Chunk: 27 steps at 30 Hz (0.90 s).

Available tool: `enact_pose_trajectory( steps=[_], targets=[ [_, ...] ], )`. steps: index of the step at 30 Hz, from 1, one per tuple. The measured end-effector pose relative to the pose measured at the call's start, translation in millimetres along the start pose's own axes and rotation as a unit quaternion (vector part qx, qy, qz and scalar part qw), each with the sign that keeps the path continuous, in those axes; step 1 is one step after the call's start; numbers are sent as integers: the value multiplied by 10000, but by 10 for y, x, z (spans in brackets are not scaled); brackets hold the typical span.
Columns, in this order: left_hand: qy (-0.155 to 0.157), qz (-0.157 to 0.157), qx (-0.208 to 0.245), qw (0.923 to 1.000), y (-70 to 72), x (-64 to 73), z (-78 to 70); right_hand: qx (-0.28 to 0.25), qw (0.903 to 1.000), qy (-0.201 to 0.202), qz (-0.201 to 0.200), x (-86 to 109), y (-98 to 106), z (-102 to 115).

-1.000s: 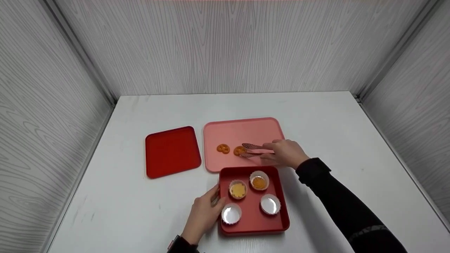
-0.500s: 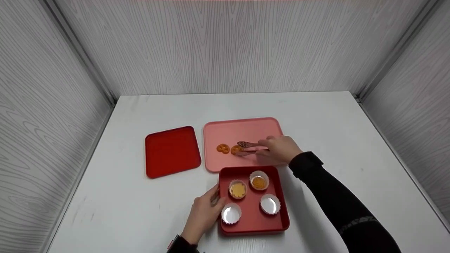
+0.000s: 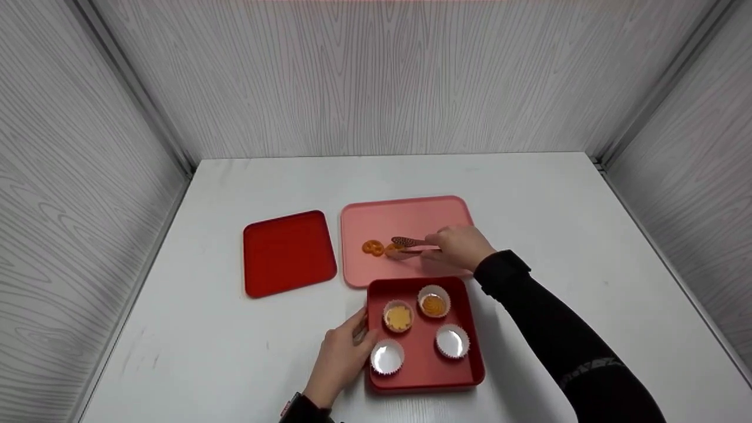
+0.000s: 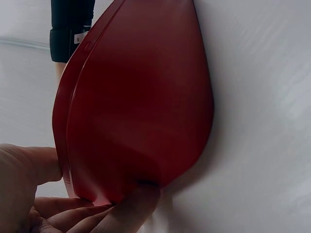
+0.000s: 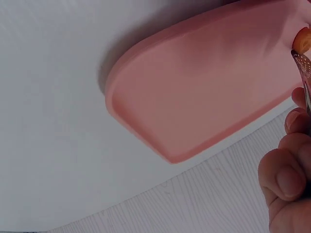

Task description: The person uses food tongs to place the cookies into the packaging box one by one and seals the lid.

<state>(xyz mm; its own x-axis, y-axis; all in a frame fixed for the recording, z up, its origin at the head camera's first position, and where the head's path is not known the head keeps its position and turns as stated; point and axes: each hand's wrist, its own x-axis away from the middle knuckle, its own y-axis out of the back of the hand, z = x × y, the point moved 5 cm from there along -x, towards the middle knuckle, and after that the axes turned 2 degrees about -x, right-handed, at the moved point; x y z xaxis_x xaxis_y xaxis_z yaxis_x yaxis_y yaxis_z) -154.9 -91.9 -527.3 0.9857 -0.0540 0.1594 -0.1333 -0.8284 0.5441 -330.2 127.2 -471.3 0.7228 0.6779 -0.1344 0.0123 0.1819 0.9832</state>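
My right hand holds small metal tongs low over the pink tray. Their perforated tips lie on either side of a pretzel, partly covering it; firm contact is unclear. Just left of it lies another pretzel, very close or touching. With thumb at the rim and fingers against the outer wall, my left hand grips the left side of a red box. Inside stand white paper cups: one with a yellow piece, one with an orange swirl, and two empty ones.
To the left of the pink tray lies a flat red lid or tray on the white table. The red box sits right in front of the pink tray. Wood-patterned panels wall the table at the back and both sides.
My right hand and the tongs have moved left across the pink tray. The pretzel between the tips has slid left, nearer the other one. My left hand stays put.
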Motion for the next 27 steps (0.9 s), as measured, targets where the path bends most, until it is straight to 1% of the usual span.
enact_pose_trajectory(
  steps=[3,10,14,18,23,27],
  targets=[
    [25,-6,14,10000,-2,0,9,-164,9999,2,-2,0,-13,5],
    [-239,-57,34,9997,-7,14,1,-312,9991,119,-251,38,-27,35],
    [-132,-53,47,9999,-14,3,10,-308,9985,178,-412,71,-38,49],
    [-43,-32,90,9999,-22,-5,14,-297,9980,66,-548,126,-42,19],
    [0,-20,79,10000,-23,-3,13,-361,9967,-98,-715,247,7,-32],
    [53,-38,52,10000,-14,2,11,-356,9951,-123,-918,369,56,-73]
  ],
)
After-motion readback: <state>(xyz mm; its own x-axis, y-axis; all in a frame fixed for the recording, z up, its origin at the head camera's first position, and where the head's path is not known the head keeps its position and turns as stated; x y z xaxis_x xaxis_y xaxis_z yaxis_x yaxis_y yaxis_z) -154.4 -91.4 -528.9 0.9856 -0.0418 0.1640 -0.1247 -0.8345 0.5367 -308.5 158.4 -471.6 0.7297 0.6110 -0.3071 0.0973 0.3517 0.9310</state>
